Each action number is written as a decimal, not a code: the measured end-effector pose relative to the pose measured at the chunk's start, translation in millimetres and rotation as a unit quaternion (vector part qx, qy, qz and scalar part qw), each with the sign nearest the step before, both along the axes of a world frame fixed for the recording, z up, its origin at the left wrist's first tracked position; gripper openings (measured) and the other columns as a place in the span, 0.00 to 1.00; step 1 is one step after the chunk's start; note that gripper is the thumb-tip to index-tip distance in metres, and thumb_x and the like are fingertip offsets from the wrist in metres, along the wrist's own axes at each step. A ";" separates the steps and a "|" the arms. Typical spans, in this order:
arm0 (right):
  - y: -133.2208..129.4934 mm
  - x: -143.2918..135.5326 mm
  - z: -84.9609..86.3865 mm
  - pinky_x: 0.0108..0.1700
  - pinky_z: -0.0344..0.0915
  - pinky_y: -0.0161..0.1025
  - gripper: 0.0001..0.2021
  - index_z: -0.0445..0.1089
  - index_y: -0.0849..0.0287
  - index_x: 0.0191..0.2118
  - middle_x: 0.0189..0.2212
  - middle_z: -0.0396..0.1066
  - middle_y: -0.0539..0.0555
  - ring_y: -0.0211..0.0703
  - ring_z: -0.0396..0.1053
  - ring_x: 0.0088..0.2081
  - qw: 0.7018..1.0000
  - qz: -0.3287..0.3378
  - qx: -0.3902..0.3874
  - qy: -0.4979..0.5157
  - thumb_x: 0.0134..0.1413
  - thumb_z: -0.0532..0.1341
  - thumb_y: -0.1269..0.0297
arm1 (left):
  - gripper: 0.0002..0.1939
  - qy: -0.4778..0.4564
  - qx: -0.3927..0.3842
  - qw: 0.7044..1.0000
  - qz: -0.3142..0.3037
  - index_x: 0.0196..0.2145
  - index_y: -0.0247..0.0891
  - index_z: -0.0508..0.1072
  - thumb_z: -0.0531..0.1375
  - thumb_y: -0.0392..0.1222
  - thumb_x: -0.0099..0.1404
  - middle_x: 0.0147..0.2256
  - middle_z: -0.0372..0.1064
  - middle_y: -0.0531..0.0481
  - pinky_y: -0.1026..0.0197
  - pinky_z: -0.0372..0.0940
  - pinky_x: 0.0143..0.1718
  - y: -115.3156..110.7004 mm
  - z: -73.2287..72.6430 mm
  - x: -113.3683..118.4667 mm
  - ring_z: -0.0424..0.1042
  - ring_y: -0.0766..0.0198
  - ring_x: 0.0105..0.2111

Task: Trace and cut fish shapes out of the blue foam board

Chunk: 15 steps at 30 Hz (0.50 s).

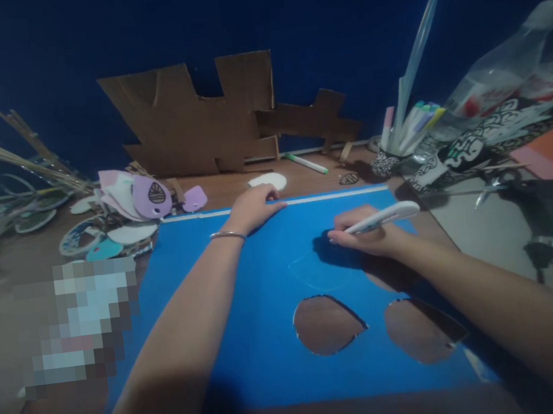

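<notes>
A blue sheet (253, 344) lies on the table with teardrop-shaped holes cut through it, brown table showing in them. Across its middle runs a faint curved outline (321, 287). My left hand (255, 206) rests on the sheet's far edge, fingers lying loosely and holding nothing; a silvery bangle circles the wrist. To the right, my right hand (363, 230) is closed around a white pen (383, 216), its rear end pointing right. The pen's tip is hidden by my fingers and shadow, so contact with the sheet cannot be made out.
Cut teardrop pieces (151, 197) and sticks (13, 155) are heaped at left. Brown cardboard (195, 119) leans on the blue wall. A green-capped marker (307, 163) and white piece (268, 181) lie behind the sheet. Right are a patterned pen holder (386, 162), plastic bottle (506, 68) and scissors (493, 184).
</notes>
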State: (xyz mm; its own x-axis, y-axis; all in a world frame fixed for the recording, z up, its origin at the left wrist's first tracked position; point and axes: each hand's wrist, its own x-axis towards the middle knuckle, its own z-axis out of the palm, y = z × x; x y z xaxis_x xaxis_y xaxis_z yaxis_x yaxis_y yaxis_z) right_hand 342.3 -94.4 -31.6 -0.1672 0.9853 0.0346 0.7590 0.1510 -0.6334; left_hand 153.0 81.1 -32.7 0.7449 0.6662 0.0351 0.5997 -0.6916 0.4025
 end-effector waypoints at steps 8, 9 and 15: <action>-2.6 -0.1 1.0 0.22 0.50 0.36 0.16 0.60 0.56 0.18 0.17 0.63 0.50 0.36 0.56 0.19 1.000 -0.019 -0.010 -0.013 0.55 0.53 0.57 | 0.15 -0.001 0.005 1.000 -0.004 0.35 0.40 0.70 0.56 0.54 0.58 0.36 0.70 0.50 0.62 0.56 0.29 -0.2 1.0 -0.7 0.66 0.61 0.35; -2.8 0.3 0.4 0.22 0.50 0.36 0.16 0.60 0.56 0.19 0.17 0.63 0.50 0.36 0.56 0.19 1.000 -0.019 -0.008 -0.013 0.55 0.53 0.56 | 0.15 -0.003 0.007 1.000 -0.005 0.35 0.40 0.70 0.56 0.54 0.58 0.36 0.70 0.51 0.62 0.56 0.29 0.2 0.5 -0.6 0.66 0.61 0.35; -4.2 1.2 -1.4 0.22 0.48 0.36 0.18 0.58 0.56 0.17 0.16 0.60 0.49 0.36 0.55 0.19 0.999 -0.023 0.004 -0.023 0.55 0.52 0.54 | 0.14 -0.004 0.014 1.000 -0.002 0.34 0.41 0.70 0.56 0.54 0.58 0.35 0.70 0.50 0.61 0.56 0.30 1.8 -2.2 -0.5 0.66 0.60 0.34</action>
